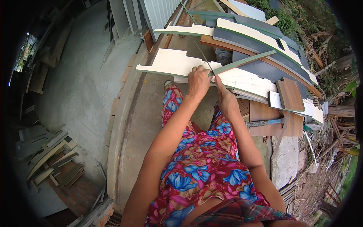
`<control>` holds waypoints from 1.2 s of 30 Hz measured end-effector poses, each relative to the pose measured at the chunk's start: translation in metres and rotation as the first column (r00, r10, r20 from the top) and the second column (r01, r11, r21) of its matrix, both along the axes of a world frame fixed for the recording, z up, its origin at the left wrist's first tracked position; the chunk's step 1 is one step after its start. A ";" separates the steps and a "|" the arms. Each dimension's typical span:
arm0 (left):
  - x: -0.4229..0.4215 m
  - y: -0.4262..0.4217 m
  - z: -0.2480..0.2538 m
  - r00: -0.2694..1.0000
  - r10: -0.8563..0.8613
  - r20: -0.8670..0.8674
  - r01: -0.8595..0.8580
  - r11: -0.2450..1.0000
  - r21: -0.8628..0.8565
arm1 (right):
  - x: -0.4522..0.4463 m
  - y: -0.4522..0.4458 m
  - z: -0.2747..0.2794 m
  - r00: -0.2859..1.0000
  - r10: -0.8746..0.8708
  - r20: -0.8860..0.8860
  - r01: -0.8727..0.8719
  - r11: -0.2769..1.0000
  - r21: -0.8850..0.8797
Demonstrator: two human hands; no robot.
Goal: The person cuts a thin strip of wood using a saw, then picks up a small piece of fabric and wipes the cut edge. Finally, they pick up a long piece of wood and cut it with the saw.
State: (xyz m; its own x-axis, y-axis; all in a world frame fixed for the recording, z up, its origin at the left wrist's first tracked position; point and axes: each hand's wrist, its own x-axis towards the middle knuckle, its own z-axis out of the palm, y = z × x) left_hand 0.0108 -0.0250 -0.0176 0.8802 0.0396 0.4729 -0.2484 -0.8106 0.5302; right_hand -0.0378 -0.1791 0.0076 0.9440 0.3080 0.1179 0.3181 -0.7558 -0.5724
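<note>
My left hand (199, 80) is closed around the near end of a narrow green-edged board strip (245, 60), which slants away to the right. Beneath it lies a long cream board (170, 60) with a stepped far edge and a green near edge. Close beside, my right hand (227, 99) is closed on a long, thin, dark blade-like piece (203, 55) that points up and left across the strip's end. Whether this piece is a blade or a thin strip cannot be told. Fingers partly hide both grips.
More stepped boards (253, 32) and dark grey panels (245, 45) are stacked beyond. At right, a small wood-grain board (290, 94) rests on the cream board. A tool with a blue and black handle (264, 123) lies below. Scrap pieces (56, 159) are piled at left.
</note>
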 end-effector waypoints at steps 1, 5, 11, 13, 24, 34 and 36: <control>0.000 0.001 0.002 0.999 0.002 -0.036 -0.001 1.000 0.011 | -0.018 -0.008 -0.002 1.000 -0.013 0.000 0.013 1.000 -0.003; -0.001 0.001 0.000 0.996 0.000 -0.091 0.002 1.000 0.026 | -0.101 -0.044 0.003 0.999 -0.038 -0.022 0.040 0.992 0.120; -0.002 0.003 0.001 0.997 -0.011 -0.073 0.014 0.999 0.029 | -0.085 -0.042 0.023 1.000 -0.004 -0.023 0.005 0.998 0.064; -0.001 0.002 0.000 0.998 -0.012 -0.066 0.014 1.000 0.027 | -0.043 -0.025 0.029 0.998 0.008 -0.057 -0.009 1.000 -0.022; -0.002 0.003 -0.001 1.000 -0.015 0.023 0.017 0.999 -0.045 | -0.066 -0.027 0.002 1.000 0.009 0.007 -0.010 0.991 0.131; -0.001 0.003 0.000 0.999 -0.016 0.032 0.017 0.999 -0.034 | -0.038 -0.022 0.021 0.999 0.005 -0.048 -0.004 1.000 0.028; 0.000 0.004 -0.001 0.999 -0.009 0.033 0.011 0.999 -0.032 | 0.005 -0.003 0.021 0.998 0.048 -0.028 -0.049 0.999 -0.022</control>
State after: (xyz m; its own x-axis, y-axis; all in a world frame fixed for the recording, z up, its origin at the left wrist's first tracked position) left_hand 0.0108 -0.0210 -0.0185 0.8646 0.0467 0.5003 -0.2742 -0.7904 0.5477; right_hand -0.0332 -0.1821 0.0288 0.9307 0.3559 0.0846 0.3391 -0.7527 -0.5643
